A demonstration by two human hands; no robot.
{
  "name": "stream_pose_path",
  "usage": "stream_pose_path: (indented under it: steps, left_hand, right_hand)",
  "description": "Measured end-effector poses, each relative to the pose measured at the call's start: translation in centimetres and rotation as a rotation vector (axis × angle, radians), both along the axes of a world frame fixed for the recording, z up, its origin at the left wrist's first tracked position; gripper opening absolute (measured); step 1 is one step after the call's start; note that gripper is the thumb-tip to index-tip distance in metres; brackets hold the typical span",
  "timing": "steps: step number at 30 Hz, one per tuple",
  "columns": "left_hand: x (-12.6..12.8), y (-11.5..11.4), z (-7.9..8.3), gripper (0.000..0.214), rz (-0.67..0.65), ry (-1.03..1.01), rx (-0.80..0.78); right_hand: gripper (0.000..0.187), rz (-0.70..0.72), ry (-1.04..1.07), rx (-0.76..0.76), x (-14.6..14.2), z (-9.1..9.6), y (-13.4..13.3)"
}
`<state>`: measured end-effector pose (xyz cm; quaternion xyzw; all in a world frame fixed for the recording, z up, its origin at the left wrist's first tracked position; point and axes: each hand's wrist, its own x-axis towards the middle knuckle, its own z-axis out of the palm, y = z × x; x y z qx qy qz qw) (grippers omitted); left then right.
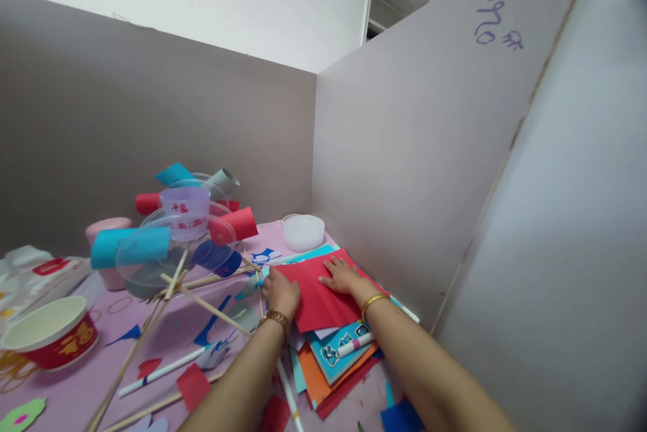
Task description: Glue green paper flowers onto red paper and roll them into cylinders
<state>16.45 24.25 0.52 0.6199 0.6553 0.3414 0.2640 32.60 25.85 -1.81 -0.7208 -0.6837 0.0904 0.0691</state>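
A sheet of red paper [318, 304] lies on top of a stack of coloured sheets, with a crease down its middle. My right hand [344, 277] rests flat on it, fingers spread. At the sheet's left edge, my left hand [282, 294] has its fingers bent around the border; its fingertips are partly hidden. Beneath the red sheet are a blue sticker sheet [328, 356] and an orange sheet [312, 378]. A white marker with a pink band [355, 344] lies on the stack beside my right forearm.
Left of my hands stands a wooden-stick frame [174, 284] bearing clear plastic lids, a lilac cup [185, 209] and paper rolls. A red paper bowl [55, 334], markers [162, 373] and paper scraps lie around. A white round container [303, 232] sits near the grey partitions [404, 149].
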Motion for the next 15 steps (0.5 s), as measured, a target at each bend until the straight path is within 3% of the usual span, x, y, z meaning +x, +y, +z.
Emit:
stream_pose_path:
  steps: [3,8,15]
  left_hand:
    - [-0.1,-1.6,0.0,0.042,-0.157,0.221,0.049]
    - [-0.6,-3.2,-0.7,0.044,-0.486,0.455,-0.025]
    - [-0.9,-4.7,0.1,0.076,-0.581,0.581,-0.013]
  right_hand:
    - [0.041,-0.020,-0.005,0.013,0.0,-0.1,0.3]
    - [0.038,-0.010,-0.022,0.031,0.2,0.1,-0.6]
    - [0.032,0.109,-0.068,0.003,1.3,3.4,-4.8]
